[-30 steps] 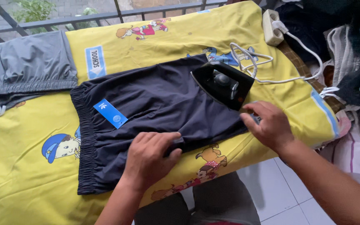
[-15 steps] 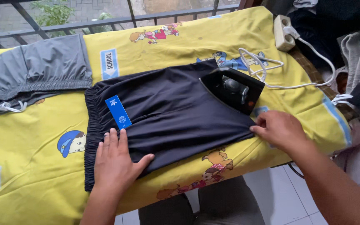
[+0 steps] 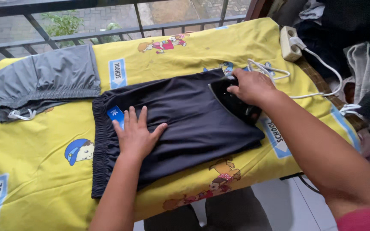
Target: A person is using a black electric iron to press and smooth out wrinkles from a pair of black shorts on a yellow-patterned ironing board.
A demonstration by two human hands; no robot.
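Observation:
Dark navy shorts (image 3: 193, 111) lie flat on a yellow cartoon-print cloth (image 3: 43, 171), elastic waistband to the left. My left hand (image 3: 135, 134) rests palm-down on the shorts with fingers spread, just right of a blue tag (image 3: 115, 114) by the waistband. My right hand (image 3: 251, 87) grips the top of a black iron (image 3: 240, 109) that sits on the shorts' right end. The hand hides most of the iron's handle.
Folded grey shorts (image 3: 48, 79) with a white drawstring lie at the far left. A white power strip (image 3: 290, 42) and white cord (image 3: 317, 92) sit at the cloth's right edge. Piled clothes (image 3: 356, 38) are on the right, and a metal railing (image 3: 108, 36) runs behind.
My left hand slid left along the shorts to the waistband area and flattened there. My right hand left the shorts' right edge and took hold of the iron.

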